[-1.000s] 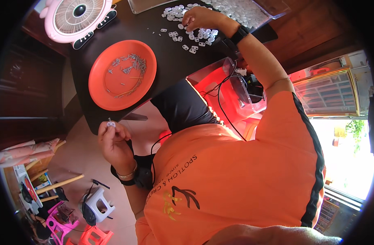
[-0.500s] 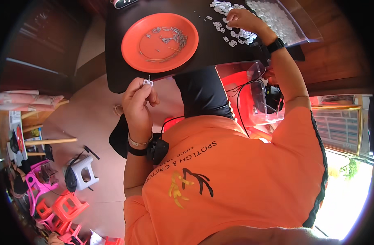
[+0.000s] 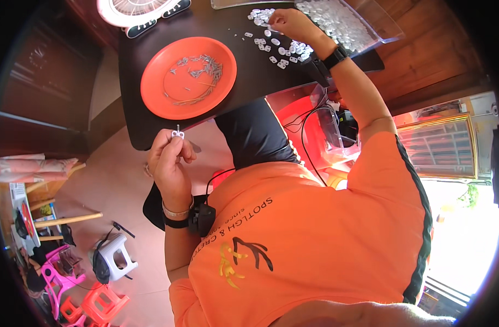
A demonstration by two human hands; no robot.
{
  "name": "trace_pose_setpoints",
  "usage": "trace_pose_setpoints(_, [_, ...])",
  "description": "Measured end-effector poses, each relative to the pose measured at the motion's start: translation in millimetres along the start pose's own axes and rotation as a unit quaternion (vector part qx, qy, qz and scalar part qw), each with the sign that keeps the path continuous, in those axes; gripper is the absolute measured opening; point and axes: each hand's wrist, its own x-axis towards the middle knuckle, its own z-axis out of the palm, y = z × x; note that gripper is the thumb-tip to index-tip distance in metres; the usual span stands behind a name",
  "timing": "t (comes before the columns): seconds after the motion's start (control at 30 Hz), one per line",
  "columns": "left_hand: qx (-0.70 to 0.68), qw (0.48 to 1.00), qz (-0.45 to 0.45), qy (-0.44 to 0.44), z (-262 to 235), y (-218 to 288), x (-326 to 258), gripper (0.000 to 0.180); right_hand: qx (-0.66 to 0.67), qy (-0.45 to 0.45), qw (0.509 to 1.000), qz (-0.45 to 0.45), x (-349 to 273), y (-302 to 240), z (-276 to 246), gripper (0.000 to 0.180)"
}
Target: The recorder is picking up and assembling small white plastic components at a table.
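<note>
Left hand pinches a small white clip with a pin; right hand closes on the white pieces. Assembly step, I'd say; next needs one piece picked out cleanly.

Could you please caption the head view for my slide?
Left hand pinches a small white clip beside an orange plate; right hand reaches into scattered white pieces.

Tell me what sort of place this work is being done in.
Probably a home or small workshop set up for hand assembly: a dark table bearing an orange plate of thin metal pins, scattered small white parts, and plastic stools on the floor.
</note>
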Motion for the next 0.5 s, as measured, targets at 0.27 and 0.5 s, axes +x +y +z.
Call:
trace_pose_setpoints(0.27, [-0.009,1.000,0.017,-0.001,19.1,3.2,14.0,0.018,0.517,-0.119,0.848,0.006,-51.8,-153.5,19.2,0.018])
trace_pose_setpoints(0.5, [0.018,0.999,0.016,0.025,22.3,6.0,16.6,0.018,0.579,-0.194,0.792,0.007,-63.0,-205.1,43.8,0.017])
